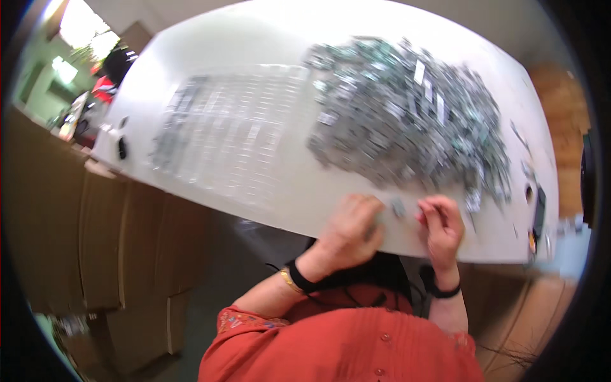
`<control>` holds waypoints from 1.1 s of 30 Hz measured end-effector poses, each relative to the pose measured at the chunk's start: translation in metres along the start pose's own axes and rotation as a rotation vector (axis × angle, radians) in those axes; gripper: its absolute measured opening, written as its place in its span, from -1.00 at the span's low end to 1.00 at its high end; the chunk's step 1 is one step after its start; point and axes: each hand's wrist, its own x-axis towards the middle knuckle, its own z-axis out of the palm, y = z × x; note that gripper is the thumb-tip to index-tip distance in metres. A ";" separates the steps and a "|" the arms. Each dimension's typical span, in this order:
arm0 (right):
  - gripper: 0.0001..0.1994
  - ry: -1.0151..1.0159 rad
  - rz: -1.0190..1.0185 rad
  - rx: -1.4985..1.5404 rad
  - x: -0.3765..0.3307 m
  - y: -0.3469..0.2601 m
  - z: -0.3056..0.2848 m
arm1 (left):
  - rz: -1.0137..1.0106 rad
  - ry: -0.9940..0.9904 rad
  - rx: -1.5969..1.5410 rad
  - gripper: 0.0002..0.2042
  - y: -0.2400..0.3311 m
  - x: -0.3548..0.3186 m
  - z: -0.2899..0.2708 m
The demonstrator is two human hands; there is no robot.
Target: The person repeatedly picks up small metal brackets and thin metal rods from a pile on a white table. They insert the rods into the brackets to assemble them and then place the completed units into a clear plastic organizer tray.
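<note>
My left hand (pixel 352 230) is curled closed just above the table's near edge, and something greyish may show by its fingers, too blurred to name. To its right, my right hand (pixel 442 228) has thumb and fingertips pinched together; what they hold, if anything, is too small to make out. Between the two hands a small grey metallic piece (pixel 398 207) lies on the white table (pixel 299 213). Just beyond them spreads a large heap of small shiny grey metallic pieces (pixel 401 121). On the left lies a clear plastic tray (pixel 254 140) with rows of slots; its left rows look filled with grey pieces.
A black-handled tool (pixel 539 210) lies at the table's right edge, near a round hole (pixel 529 193). Another dark hole (pixel 123 148) is at the far left end. Cardboard boxes (pixel 51 210) stand left of the table, with more cardboard (pixel 528 312) at lower right.
</note>
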 end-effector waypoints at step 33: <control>-0.87 -0.137 -0.092 -0.235 -0.002 -0.015 -0.002 | 0.007 -0.048 0.072 -0.48 0.007 0.003 -0.003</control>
